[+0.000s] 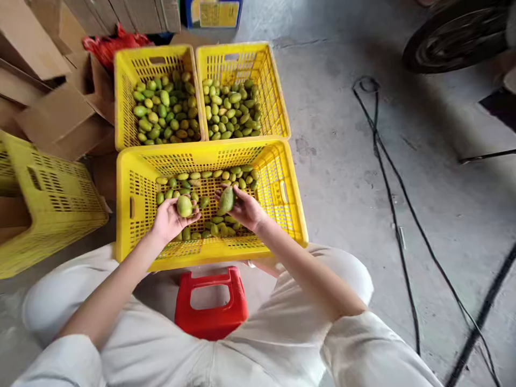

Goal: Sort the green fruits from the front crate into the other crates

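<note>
And it's a fruit apiece above the front crate (209, 258)! The left hand (170, 219) cradles a round fruit (184, 206), palm turned up, fingers curled beneath it. Across from it, the right hand (248, 210) grips a long fruit (227, 199), held upright with the fingers bent around it, the two fruits well apart over the slotted floor of the front crate. Down inside, loose fruits (217, 230) line the far side, gather near the left hand and bunch up toward the near wall (a handsome green spread, with some yellow)

Just beyond the front crate, side by side, stand the left back crate (122, 102) and the right back crate (278, 102), both carrying plenty of fruit. Out to the left of the front crate there's a tilted crate (60, 188), with cardboard (60, 118) behind it; to the right, well apart on the floor, a black cable (389, 199); and on the near side, between the knees, red plastic (209, 322)
</note>
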The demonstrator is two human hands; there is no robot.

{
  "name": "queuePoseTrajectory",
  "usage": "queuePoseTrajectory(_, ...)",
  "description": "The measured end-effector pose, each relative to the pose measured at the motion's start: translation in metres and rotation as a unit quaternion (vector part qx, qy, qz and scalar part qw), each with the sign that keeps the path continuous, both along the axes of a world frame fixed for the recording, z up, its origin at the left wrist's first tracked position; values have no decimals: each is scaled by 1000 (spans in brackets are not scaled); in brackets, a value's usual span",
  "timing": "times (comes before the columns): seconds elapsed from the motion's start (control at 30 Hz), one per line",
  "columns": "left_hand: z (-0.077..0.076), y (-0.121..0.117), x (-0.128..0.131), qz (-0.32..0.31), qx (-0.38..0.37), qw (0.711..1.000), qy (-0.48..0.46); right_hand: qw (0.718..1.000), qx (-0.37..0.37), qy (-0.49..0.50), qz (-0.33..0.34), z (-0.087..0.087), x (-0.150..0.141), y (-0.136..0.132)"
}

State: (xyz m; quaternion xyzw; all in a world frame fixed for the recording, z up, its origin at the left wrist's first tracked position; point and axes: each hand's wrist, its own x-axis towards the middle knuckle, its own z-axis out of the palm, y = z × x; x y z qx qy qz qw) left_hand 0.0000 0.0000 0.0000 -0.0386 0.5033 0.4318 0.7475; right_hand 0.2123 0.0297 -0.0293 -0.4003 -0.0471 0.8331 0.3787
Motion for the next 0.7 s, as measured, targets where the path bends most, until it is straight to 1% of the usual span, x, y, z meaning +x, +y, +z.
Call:
queuePoseTrajectory(0.07, -1, 3, -2, 15, 25, 1000, 8, 1000, 26, 5, -6, 2, 3, 2)
queuePoseTrajectory(0.17, -1, 4, -5, 0, 78, 997, 5, 999, 41, 25, 3, 6, 5, 1)
queuePoseTrajectory(0.23, -2, 1, -5, -37, 122, 992, -6, 998, 41, 44, 27, 9, 4, -3)
queuePoseTrajectory(0.3, -4, -5, -2, -96, 147, 984, -16, 994, 65, 27, 82, 10, -1, -9)
queuePoseTrajectory(0.4, -12, -16, 7, -187, 136, 973, -1, 974, 114, -56, 186, 9, -11, -20)
queuePoseTrajectory(0.47, -20, -22, 12, -226, 106, 968, -2, 967, 98, -86, 221, 6, -16, -24)
queuePoseTrajectory(0.5, -23, -23, 14, -231, 88, 969, -12, 969, 76, -85, 221, 4, -17, -24)
queuePoseTrajectory(0.53, -26, -23, 14, -223, 72, 972, -25, 974, 50, -76, 207, 3, -16, -22)
queuePoseTrajectory(0.57, -27, -21, 14, -202, 60, 977, -37, 981, 25, -62, 181, 3, -15, -19)
queuePoseTrajectory(0.63, -26, -16, 12, -130, 46, 989, -47, 994, -17, -28, 105, 4, -9, -10)
queuePoseTrajectory(0.7, -22, -9, 8, -46, 46, 997, -38, 999, -37, -3, 39, 7, -3, -1)
